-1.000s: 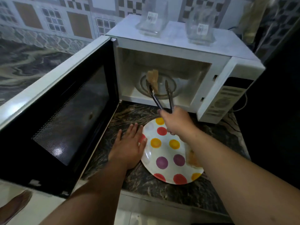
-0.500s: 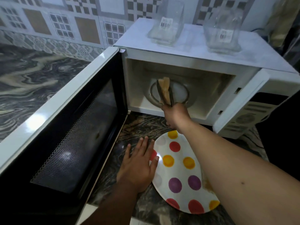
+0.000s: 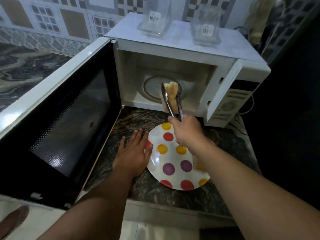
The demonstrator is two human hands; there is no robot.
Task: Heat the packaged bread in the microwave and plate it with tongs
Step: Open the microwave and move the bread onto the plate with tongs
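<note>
I have the right hand [image 3: 187,131] closed around the handles of the metal tongs [image 3: 173,105], and that grip squeezes the tong arms narrow onto a slice of bread [image 3: 171,94], which stands upright between them. The bread hangs at the mouth of the microwave [image 3: 173,54], in front of the glass turntable [image 3: 152,87] and clear of it, just above the front sill of the cavity. The microwave door [image 3: 57,122] stands swung wide to the left, its dark mesh window facing me. My left hand [image 3: 134,154] lies flat and spread on the marbled worktop [image 3: 138,116], palm down, holding nothing, its fingers touching the left rim of the polka-dot plate [image 3: 170,161]. The plate sits on the worktop directly in front of the microwave, below the tongs, and my right forearm crosses over its right side; something pale orange shows on the plate beside that forearm, but I cannot tell what it is. On top of the microwave stand two clear glass containers [image 3: 156,19], each with a barcode sticker, well apart from one another. Patterned tiles [image 3: 74,23] cover the wall behind.
</note>
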